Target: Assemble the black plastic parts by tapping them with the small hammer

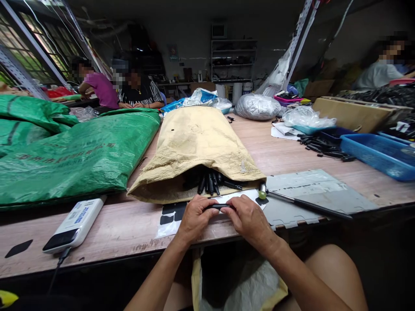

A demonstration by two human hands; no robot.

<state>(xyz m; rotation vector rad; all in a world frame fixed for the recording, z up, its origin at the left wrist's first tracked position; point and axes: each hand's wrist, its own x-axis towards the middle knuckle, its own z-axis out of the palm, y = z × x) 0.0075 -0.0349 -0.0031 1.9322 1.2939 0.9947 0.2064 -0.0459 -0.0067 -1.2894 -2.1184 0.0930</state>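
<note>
Between my two hands, a slim black pen-like stick (219, 206) is held level just over the table's front edge. My left hand (197, 216) pinches one end of it, and my right hand (248, 216) pinches the other. Right behind them lies a tan paper sack (201, 134), its mouth facing me. Several black pen-like pieces (210, 182) lie in that mouth. Under my hands is a white sheet with black patches (168, 222). Below the table edge, an open sack (240, 280) with a pale lining sits between my legs.
To the left are a green woven sack (74, 151) and a white power bank (74, 226) with a cable. A hammer-like tool (301, 202) rests on a grey board (308, 185) at right. Farther right stand a blue tray (376, 151) and black pieces (327, 147). Co-workers sit farther back.
</note>
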